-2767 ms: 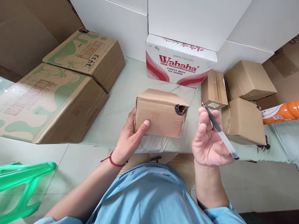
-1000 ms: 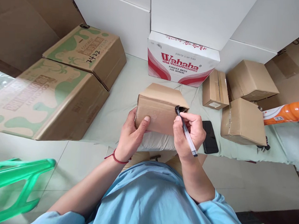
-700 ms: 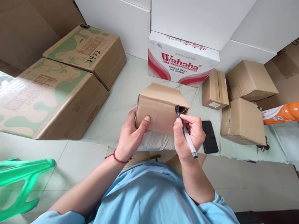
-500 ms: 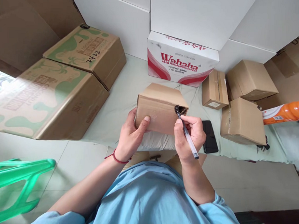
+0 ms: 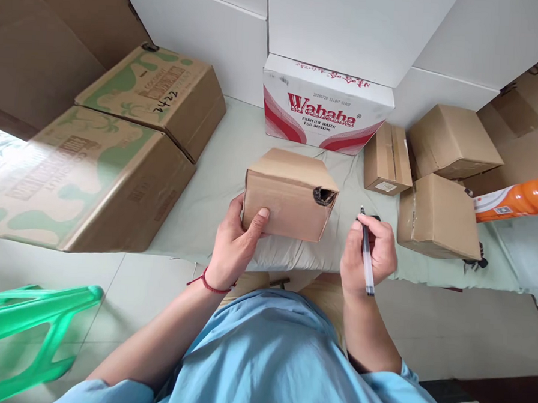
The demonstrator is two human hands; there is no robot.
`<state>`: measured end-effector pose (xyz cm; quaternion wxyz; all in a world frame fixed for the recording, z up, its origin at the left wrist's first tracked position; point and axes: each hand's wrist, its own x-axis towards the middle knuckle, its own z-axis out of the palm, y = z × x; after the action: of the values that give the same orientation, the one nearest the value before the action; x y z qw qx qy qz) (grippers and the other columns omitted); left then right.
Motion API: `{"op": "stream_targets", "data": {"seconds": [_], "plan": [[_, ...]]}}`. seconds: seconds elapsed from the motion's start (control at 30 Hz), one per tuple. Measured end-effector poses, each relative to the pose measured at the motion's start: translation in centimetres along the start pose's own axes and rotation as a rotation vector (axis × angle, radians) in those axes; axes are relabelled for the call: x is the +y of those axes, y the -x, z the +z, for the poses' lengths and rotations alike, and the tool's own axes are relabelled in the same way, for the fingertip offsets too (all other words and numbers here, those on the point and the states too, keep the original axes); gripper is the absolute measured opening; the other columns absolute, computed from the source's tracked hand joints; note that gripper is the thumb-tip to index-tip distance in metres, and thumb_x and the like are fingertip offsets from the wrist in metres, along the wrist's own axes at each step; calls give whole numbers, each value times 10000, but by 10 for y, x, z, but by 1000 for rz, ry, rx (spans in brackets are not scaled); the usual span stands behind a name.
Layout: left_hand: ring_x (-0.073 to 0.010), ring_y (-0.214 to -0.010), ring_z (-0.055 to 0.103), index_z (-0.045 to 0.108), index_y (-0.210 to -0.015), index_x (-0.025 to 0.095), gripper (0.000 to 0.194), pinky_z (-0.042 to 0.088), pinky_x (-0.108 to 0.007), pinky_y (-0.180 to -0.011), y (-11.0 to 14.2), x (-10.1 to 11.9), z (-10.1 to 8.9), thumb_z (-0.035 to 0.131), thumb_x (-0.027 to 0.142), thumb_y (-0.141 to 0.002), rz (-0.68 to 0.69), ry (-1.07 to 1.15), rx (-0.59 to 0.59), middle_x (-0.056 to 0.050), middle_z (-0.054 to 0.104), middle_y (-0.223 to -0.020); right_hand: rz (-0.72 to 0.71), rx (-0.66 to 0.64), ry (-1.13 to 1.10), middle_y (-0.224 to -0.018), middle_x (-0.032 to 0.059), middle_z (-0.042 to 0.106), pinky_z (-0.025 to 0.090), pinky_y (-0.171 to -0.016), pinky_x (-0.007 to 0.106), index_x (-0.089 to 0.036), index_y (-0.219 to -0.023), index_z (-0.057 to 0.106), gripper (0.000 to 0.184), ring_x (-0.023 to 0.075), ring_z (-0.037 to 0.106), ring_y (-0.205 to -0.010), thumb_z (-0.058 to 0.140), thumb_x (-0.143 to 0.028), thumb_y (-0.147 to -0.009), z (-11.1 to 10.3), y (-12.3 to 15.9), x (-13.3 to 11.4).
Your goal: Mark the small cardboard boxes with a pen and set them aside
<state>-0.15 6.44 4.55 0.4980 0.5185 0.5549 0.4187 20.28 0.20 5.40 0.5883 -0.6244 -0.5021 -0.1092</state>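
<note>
My left hand [image 5: 240, 239] grips a small brown cardboard box [image 5: 289, 205] at its lower left, with the thumb on the front face and the other fingers mostly hidden. The box's right corner has a torn-looking hole [image 5: 324, 196] ringed in black. Off to the right, my right hand [image 5: 369, 255] is closed around a clear pen [image 5: 367, 261], its dark tip pointing up and apart from the box. Behind that hand lies a black phone [image 5: 375, 218], almost wholly covered.
A white and red Wahaha carton [image 5: 325, 111] stands against the wall. Two green-printed cartons [image 5: 184, 101] fill the left side. Small brown boxes [image 5: 439, 216] sit on the right beside an orange bottle [image 5: 521, 200]. A green plastic stool [image 5: 41, 328] is on the floor at left.
My right hand has moved right with the pen, away from the box corner, and now covers the phone. The blackened hole is uncovered. My left hand and the box have hardly moved.
</note>
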Motion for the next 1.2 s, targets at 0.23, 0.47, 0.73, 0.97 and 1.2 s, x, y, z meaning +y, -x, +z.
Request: {"op": "stream_targets", "data": {"seconds": [0.23, 0.47, 0.73, 0.97, 1.2], "plan": [[-329, -1224, 669, 588, -1477, 226, 723, 708, -397, -783, -1, 2, 2, 694, 683, -926, -32, 38, -14, -109, 682, -1368, 18, -498, 363, -913, 62, 667, 542, -778, 326, -188, -1192, 770, 318, 210, 653, -839, 501, -237, -1031, 4, 11, 94], [-330, -1250, 671, 589, -1463, 228, 710, 716, -393, -797, -3, 0, 3, 720, 666, -920, -49, 89, -11, -115, 673, -1395, 85, -810, 533, -1184, 202, 689, 525, -1025, 499, -89, -1523, 579, 593, 336, 602, -1093, 513, -163, -939, -10, 16, 125], [-303, -1229, 672, 584, -1415, 257, 643, 713, -375, -779, -18, -8, 17, 747, 629, -916, -31, 143, -45, -99, 655, -1401, 431, -696, 910, -1469, 352, 554, 444, -1117, 592, 29, -1601, 405, 921, 476, 527, -1306, 640, -596, -967, -99, 48, 133], [-310, -1277, 652, 584, -1370, 253, 626, 716, -383, -789, -30, -1, 26, 762, 628, -902, -26, 180, -84, -102, 619, -1444, 623, -731, 994, -1253, 301, 620, 458, -1085, 564, -4, -1436, 570, 818, 457, 594, -1205, 751, -563, -866, -85, 46, 119], [-330, -1325, 624, 550, -1371, 239, 670, 707, -360, -759, -37, 8, 31, 767, 628, -871, -39, 203, -91, -131, 582, -1510, 754, -715, 834, -1364, 263, 582, 542, -998, 484, -76, -1476, 497, 913, 400, 670, -1200, 745, -592, -765, -91, 37, 120]]}}
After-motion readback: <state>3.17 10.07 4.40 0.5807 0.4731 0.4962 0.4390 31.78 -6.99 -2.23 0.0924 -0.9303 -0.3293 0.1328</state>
